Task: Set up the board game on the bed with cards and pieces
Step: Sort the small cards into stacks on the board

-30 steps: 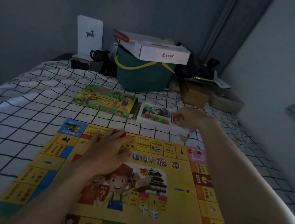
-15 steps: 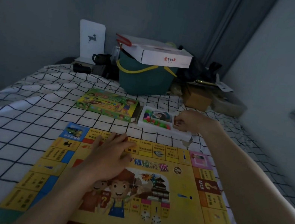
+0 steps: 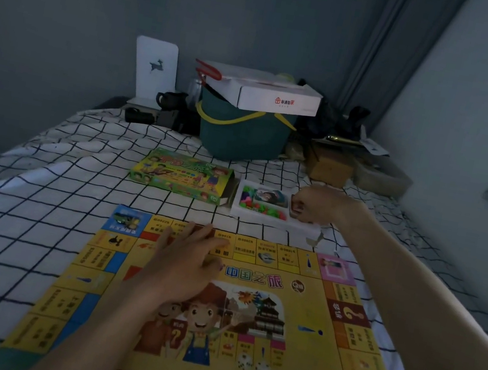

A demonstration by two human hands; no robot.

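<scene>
Yellow game board (image 3: 320,355) under one flat, open-fingered left hand (image 3: 187,259); right hand (image 3: 319,205), grip curled at one white tray (image 3: 262,219), contents unclear.

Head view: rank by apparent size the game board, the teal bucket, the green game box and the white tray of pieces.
1. game board, though nearest the camera
2. teal bucket
3. green game box and white tray: too alike to rank

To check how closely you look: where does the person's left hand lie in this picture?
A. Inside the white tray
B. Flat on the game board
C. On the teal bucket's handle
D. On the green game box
B: the left hand lies with straight fingers flat on the yellow game board, while the right hand reaches the white tray.
</scene>
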